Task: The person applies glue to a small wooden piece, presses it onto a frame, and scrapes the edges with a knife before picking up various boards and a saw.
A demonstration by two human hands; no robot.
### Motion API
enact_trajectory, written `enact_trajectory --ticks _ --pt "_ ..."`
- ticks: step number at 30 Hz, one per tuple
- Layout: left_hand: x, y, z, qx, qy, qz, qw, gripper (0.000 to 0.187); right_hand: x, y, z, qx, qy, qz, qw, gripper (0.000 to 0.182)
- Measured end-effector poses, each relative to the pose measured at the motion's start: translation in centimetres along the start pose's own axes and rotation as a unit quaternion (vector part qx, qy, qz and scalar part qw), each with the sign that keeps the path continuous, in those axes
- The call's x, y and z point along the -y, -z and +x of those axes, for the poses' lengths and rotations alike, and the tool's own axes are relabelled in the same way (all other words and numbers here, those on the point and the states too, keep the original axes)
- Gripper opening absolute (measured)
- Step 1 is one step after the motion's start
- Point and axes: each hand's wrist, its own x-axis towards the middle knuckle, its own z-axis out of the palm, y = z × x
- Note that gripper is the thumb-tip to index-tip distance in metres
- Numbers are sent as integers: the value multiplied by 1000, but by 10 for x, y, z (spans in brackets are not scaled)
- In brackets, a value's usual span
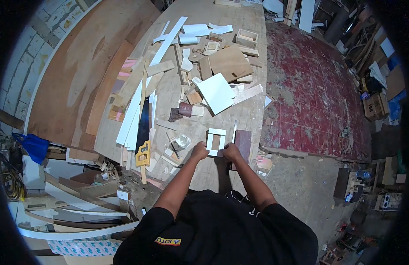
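A small rectangular frame of white strips lies on the wooden worktable in front of me. My left hand is closed on its near left corner, and my right hand grips the near right corner. My fingertips are too small to make out well. Just right of the frame lie a dark reddish-brown board and a thin metal strip or tool. Left of my left hand are a clear round container and a thin dark stick.
A handsaw with a yellow handle lies at the table's left edge beside long white strips. Farther back sit a white square panel, a brown board and a small open box. Curved boards fill the lower left.
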Motion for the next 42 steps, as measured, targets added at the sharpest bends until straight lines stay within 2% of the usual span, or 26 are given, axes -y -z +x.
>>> enact_trajectory --ticks 1,2,4,8,10,14,16,21,23,26,28,30,32,34,36,37,38,40,42 --pt "5 -4 6 -4 -24 -28 999 40 4 -1 3 -47 22 -20 998 39" --pt "9 -9 13 -2 -23 -28 999 40 8 -1 5 -46 20 -20 999 39" --pt "6 -19 24 -50 -40 -112 992 30 15 2 10 -56 36 -78 995 44" --pt "-10 -12 19 -72 -18 -113 991 28 18 -1 6 -67 25 -49 996 46" --pt "-33 6 2 1 56 -107 993 27 17 2 -4 -68 28 -10 997 45" --pt "0 -14 12 -3 49 -114 992 31 3 -8 -1 -78 48 -18 996 44" --pt "-3 -13 2 46 73 -272 958 37 9 -6 -13 -33 13 23 999 41" --pt "-14 -6 -31 54 53 -359 930 37 23 -5 -40 -14 11 100 995 35" --pt "-15 1 -38 76 33 -398 914 36 24 -1 -44 33 -28 280 959 26" --pt "-15 5 -49 93 14 -457 884 32 6 4 -34 53 11 261 964 24" --pt "-24 16 -66 129 61 -452 880 32 13 15 -48 55 0 277 959 23" --pt "-34 23 -83 134 55 -444 884 29 5 19 -44 76 28 350 933 23" --pt "-44 26 -99 116 51 -457 881 28 17 31 -65 80 30 392 916 21" --pt "-51 21 -113 105 37 -484 868 26 23 39 -76 96 6 475 875 22" --pt "-58 14 -126 39 25 -560 827 24 21 39 -82 112 13 490 865 23" --pt "-66 15 -136 16 44 -579 814 25 15 35 -78 135 19 535 834 23" --pt "-67 12 -142 13 42 -581 813 25 9 31 -74 158 26 579 799 24" --pt "-60 1 -147 -28 33 -607 794 27 19 29 -91 145 14 597 789 29" --pt "-57 -5 -154 -21 32 -616 787 29 28 31 -113 150 -8 637 756 33"
